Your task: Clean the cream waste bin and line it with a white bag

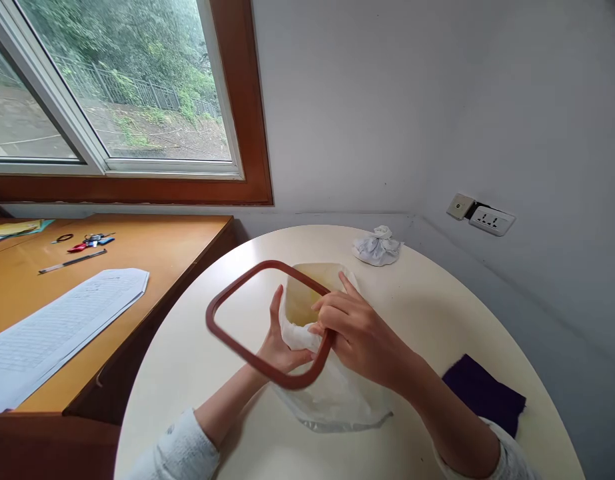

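The person's two forearms came in from the bottom edge, pale sleeves (pixel 174 450) pushed back from the wrists; the left forearm (pixel 232 403) slanted up and rightward, the right forearm (pixel 442 417) up and leftward, so that the hands met near the middle of the round white table (pixel 187 373). The right hand (pixel 357 333) pinched the right-hand side of a reddish-brown rounded frame (pixel 292 381) between its thumb and curled fingers, one finger stretching up and forward towards the container's rim; the frame hung tilted in the air, reaching out leftward above the left wrist. The left hand (pixel 282 347) was spread around the near left corner of the container (pixel 300 300), one digit upright along its left side and another laid across the near side; a white plastic bag (pixel 337 400) lined the container, folded over the rim and spilling onto the table towards the person; a dark purple cloth (pixel 484 393) lay beside the right forearm; beyond the container, near the table's far edge, sat a knotted white bundle (pixel 378 248).
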Demonstrator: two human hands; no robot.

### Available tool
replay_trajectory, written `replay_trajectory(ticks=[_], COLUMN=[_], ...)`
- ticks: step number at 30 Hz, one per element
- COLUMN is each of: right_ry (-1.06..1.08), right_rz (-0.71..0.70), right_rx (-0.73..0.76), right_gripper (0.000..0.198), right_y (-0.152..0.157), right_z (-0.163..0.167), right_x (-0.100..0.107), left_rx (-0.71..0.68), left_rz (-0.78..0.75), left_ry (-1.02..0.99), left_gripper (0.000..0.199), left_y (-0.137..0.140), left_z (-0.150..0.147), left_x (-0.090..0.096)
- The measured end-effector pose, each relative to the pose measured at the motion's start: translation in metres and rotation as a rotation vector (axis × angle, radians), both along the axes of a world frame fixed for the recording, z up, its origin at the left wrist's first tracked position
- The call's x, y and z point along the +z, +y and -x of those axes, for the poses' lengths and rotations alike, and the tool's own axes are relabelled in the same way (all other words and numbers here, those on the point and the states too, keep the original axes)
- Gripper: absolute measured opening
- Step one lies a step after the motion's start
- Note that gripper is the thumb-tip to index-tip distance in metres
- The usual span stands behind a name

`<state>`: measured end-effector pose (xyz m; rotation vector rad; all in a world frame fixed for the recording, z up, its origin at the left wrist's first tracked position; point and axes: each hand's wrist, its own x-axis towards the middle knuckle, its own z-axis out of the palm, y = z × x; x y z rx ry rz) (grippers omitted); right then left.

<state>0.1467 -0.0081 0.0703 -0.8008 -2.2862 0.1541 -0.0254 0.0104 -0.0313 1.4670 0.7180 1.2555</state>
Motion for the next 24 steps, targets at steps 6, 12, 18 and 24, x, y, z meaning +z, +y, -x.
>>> replay_trajectory(ticks=[6,12,18,24], right_ry=[0.162,0.399,0.406,0.430], right_rz=[0.047,0.199,0.313,0.468], right_rx=[-0.027,-0.100,-0.124,-0.068], right_gripper=[0.019,0.015,0.011,0.012], right_y=[0.002,0.002,-0.001,-0.002], right_z=[0.002,-0.002,-0.009,-0.020], right_x=[-0.003,-0.003,0.008,0.021], left_rx=[0.066,0.049,0.068,0.081], left_rz=[-0.114,-0.081,-0.039,-0.073], left_ry=[0.082,0.082,0.077,0.086], left_gripper=[0.118,0.118,0.118,0.114], left_y=[0.005,0.004,0.004,0.006], left_z=[0.003,0.002,0.002,0.005], left_x=[-0.003,-0.002,-0.003,-0.009])
